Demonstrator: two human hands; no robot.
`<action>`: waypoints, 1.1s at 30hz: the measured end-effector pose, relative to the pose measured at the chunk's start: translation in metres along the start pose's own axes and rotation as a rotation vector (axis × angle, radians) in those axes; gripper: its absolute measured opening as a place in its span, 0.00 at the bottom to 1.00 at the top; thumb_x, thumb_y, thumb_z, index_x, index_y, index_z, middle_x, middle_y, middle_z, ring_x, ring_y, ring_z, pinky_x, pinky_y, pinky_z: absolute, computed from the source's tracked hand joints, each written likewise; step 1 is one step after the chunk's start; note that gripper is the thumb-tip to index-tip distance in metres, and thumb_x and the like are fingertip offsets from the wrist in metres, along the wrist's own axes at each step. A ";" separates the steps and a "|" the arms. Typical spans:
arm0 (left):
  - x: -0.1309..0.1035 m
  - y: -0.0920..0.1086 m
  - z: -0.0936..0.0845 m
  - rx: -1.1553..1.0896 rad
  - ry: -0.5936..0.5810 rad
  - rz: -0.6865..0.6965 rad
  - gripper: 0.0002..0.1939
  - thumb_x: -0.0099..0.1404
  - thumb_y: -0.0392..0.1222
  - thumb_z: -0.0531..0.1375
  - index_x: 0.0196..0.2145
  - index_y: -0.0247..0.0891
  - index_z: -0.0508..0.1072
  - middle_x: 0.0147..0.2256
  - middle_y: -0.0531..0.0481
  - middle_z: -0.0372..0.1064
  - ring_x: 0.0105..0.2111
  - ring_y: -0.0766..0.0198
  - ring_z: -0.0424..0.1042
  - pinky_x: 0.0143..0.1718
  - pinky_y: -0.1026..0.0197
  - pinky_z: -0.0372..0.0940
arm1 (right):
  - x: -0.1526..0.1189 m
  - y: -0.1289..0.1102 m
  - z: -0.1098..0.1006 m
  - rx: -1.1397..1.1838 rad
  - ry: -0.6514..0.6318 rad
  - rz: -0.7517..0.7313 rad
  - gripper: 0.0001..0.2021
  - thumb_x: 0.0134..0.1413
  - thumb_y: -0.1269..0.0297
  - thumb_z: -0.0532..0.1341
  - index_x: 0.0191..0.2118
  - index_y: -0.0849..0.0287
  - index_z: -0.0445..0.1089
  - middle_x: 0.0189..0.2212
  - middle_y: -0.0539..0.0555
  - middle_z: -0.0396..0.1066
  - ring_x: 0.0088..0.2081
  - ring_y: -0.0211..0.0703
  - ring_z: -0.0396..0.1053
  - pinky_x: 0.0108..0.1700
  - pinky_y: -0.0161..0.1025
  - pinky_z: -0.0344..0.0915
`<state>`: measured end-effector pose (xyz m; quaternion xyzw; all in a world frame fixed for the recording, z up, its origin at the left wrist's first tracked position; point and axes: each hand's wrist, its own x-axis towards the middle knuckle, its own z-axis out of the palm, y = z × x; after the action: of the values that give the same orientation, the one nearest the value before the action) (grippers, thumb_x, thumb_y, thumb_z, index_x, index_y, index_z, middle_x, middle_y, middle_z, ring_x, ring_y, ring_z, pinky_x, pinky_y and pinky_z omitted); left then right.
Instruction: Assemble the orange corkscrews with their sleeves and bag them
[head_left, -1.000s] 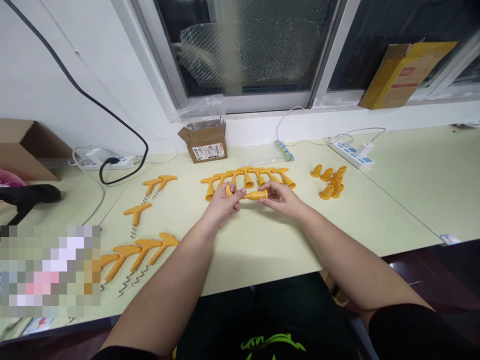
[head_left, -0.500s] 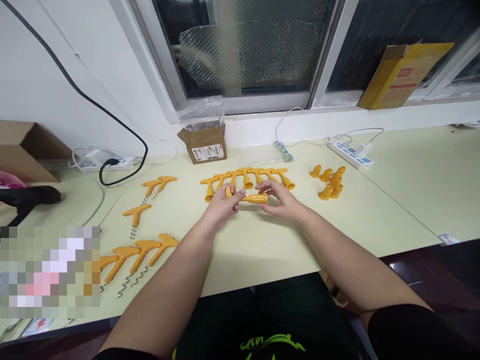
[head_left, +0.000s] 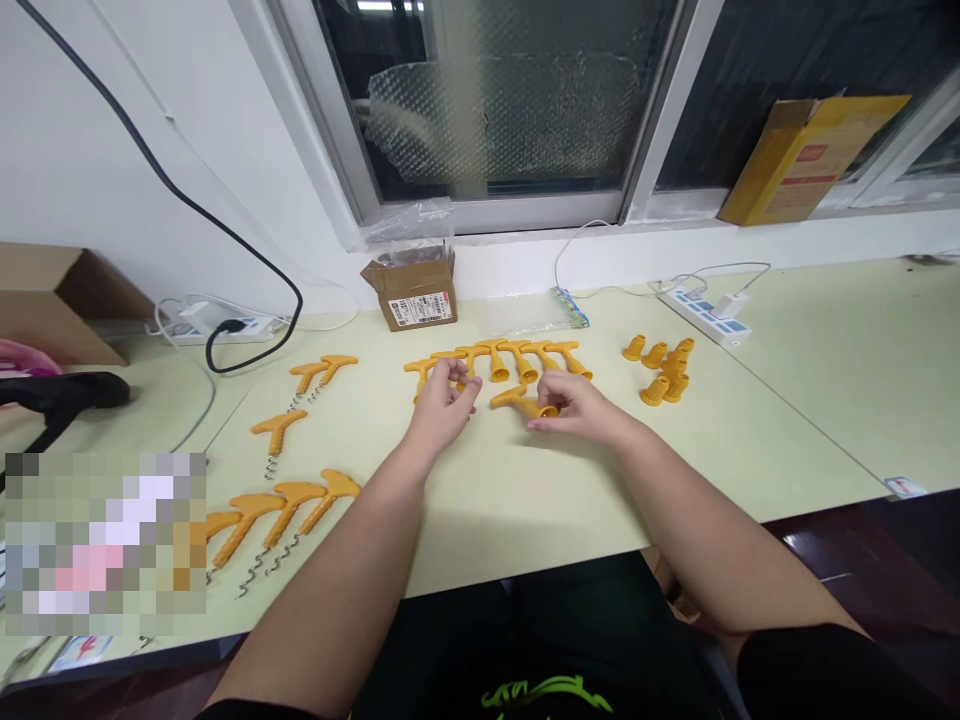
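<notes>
A yellow T-handled corkscrew with its cap over the screw (head_left: 512,397) is held at the cap end by my right hand (head_left: 581,408), thumb and fingers closed on it. To its left, my left hand (head_left: 442,400) holds nothing, its fingers loosely bent and apart. Behind both hands runs a row of capped yellow corkscrews (head_left: 526,358), partly hidden by my left hand. Several uncapped corkscrews (head_left: 279,430) with bare metal spirals lie on the left of the table. On the right is a group of loose yellow caps (head_left: 655,388).
A small open cardboard box (head_left: 420,295) and a clear plastic bag (head_left: 532,315) sit at the back by the window. Power strips stand at the back left and back right (head_left: 705,315), with cables. A black cable (head_left: 150,165) hangs at the left, near a larger carton (head_left: 56,305).
My left hand has let go of the corkscrew's handle. My right hand has closed round the cap end and brought the corkscrew slightly right, its handle now lower toward the table.
</notes>
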<state>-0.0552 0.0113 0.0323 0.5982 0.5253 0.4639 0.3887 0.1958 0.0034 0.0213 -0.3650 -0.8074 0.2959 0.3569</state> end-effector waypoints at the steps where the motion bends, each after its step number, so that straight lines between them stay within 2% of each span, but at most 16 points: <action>1: 0.000 0.001 -0.001 0.023 -0.002 0.025 0.14 0.61 0.46 0.66 0.40 0.41 0.68 0.37 0.52 0.69 0.21 0.71 0.64 0.25 0.65 0.63 | 0.001 0.000 0.005 -0.017 -0.046 0.014 0.21 0.51 0.49 0.72 0.28 0.56 0.62 0.28 0.48 0.62 0.30 0.39 0.58 0.30 0.37 0.55; 4: -0.002 0.009 -0.006 0.159 0.004 0.111 0.09 0.62 0.44 0.65 0.38 0.41 0.71 0.32 0.54 0.69 0.20 0.71 0.59 0.26 0.65 0.58 | 0.003 -0.001 0.019 -0.025 -0.162 0.072 0.17 0.51 0.52 0.72 0.30 0.56 0.65 0.27 0.47 0.62 0.28 0.37 0.57 0.30 0.36 0.55; 6: -0.009 0.018 -0.015 0.271 0.025 0.153 0.07 0.64 0.44 0.64 0.38 0.41 0.72 0.31 0.54 0.70 0.20 0.70 0.59 0.28 0.64 0.58 | 0.003 0.000 0.026 0.013 -0.192 0.120 0.15 0.50 0.54 0.72 0.33 0.56 0.69 0.28 0.47 0.65 0.29 0.37 0.60 0.31 0.36 0.58; 9: -0.029 0.031 -0.041 0.401 0.047 0.146 0.10 0.66 0.49 0.62 0.41 0.42 0.72 0.34 0.52 0.72 0.25 0.65 0.65 0.30 0.62 0.61 | 0.002 0.003 0.029 0.083 -0.210 0.166 0.14 0.48 0.57 0.73 0.38 0.56 0.72 0.31 0.48 0.67 0.31 0.38 0.64 0.33 0.37 0.63; 11: -0.048 0.031 -0.065 0.508 0.050 0.090 0.14 0.66 0.53 0.61 0.44 0.44 0.73 0.36 0.50 0.73 0.33 0.59 0.71 0.34 0.60 0.64 | 0.001 0.006 0.028 0.077 -0.201 0.145 0.12 0.49 0.60 0.72 0.39 0.56 0.74 0.32 0.49 0.68 0.32 0.39 0.64 0.35 0.37 0.64; 13: -0.067 0.023 -0.094 0.700 0.066 0.007 0.19 0.66 0.57 0.60 0.48 0.44 0.72 0.42 0.46 0.74 0.41 0.51 0.73 0.39 0.55 0.67 | 0.000 0.007 0.025 0.051 -0.188 0.122 0.10 0.51 0.62 0.70 0.38 0.56 0.75 0.32 0.50 0.68 0.33 0.39 0.64 0.35 0.37 0.65; 15: -0.085 0.009 -0.123 0.912 0.054 -0.065 0.24 0.65 0.59 0.59 0.52 0.44 0.72 0.48 0.41 0.73 0.50 0.42 0.71 0.49 0.46 0.66 | -0.001 0.006 0.022 0.049 -0.198 0.129 0.09 0.51 0.63 0.70 0.39 0.56 0.75 0.33 0.49 0.67 0.33 0.38 0.64 0.35 0.37 0.64; 18: -0.105 -0.011 -0.156 1.052 -0.025 -0.231 0.27 0.65 0.59 0.58 0.57 0.43 0.72 0.50 0.35 0.72 0.52 0.35 0.70 0.51 0.38 0.65 | -0.001 0.006 0.021 0.083 -0.228 0.162 0.12 0.50 0.62 0.70 0.41 0.56 0.75 0.32 0.49 0.67 0.32 0.38 0.64 0.34 0.36 0.65; 21: -0.115 -0.022 -0.168 1.069 -0.077 -0.265 0.25 0.66 0.54 0.56 0.57 0.42 0.72 0.53 0.34 0.71 0.52 0.36 0.70 0.51 0.39 0.66 | -0.001 0.007 0.022 0.113 -0.238 0.180 0.14 0.49 0.62 0.70 0.43 0.56 0.75 0.33 0.49 0.68 0.32 0.38 0.66 0.35 0.37 0.66; 24: -0.113 -0.025 -0.165 1.084 -0.099 -0.198 0.26 0.67 0.50 0.53 0.59 0.40 0.72 0.54 0.35 0.71 0.54 0.38 0.69 0.54 0.40 0.65 | -0.002 0.008 0.013 0.112 -0.219 0.173 0.18 0.48 0.60 0.71 0.46 0.56 0.74 0.35 0.50 0.71 0.33 0.40 0.68 0.36 0.39 0.68; 26: -0.109 -0.023 -0.158 1.094 -0.120 -0.165 0.28 0.67 0.49 0.52 0.62 0.40 0.70 0.53 0.35 0.72 0.54 0.38 0.69 0.55 0.40 0.64 | -0.006 0.010 -0.002 0.039 -0.122 0.168 0.17 0.51 0.57 0.70 0.46 0.56 0.74 0.34 0.51 0.72 0.33 0.41 0.68 0.36 0.40 0.67; 29: -0.105 -0.020 -0.147 1.165 -0.173 -0.158 0.31 0.68 0.48 0.50 0.66 0.40 0.67 0.51 0.36 0.73 0.53 0.38 0.69 0.54 0.41 0.64 | -0.021 0.013 -0.038 -0.204 0.166 0.256 0.15 0.57 0.55 0.64 0.46 0.56 0.74 0.34 0.54 0.73 0.34 0.45 0.68 0.39 0.45 0.67; 32: -0.105 -0.017 -0.136 1.284 -0.253 -0.105 0.28 0.71 0.43 0.45 0.64 0.42 0.70 0.51 0.37 0.73 0.52 0.40 0.69 0.51 0.42 0.64 | -0.044 0.019 -0.073 -0.675 0.571 0.522 0.16 0.54 0.56 0.62 0.45 0.58 0.76 0.44 0.63 0.72 0.45 0.57 0.68 0.49 0.55 0.63; 33: -0.105 -0.015 -0.133 1.312 -0.279 -0.078 0.27 0.71 0.41 0.44 0.61 0.44 0.72 0.51 0.38 0.73 0.51 0.41 0.70 0.51 0.43 0.64 | -0.052 0.022 -0.082 -0.805 0.613 0.617 0.18 0.54 0.55 0.62 0.47 0.58 0.77 0.48 0.65 0.71 0.50 0.63 0.65 0.52 0.59 0.61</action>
<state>-0.1889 -0.0935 0.0379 0.7454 0.6644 -0.0475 0.0250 0.2941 -0.0081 0.0327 -0.7584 -0.5727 -0.0623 0.3049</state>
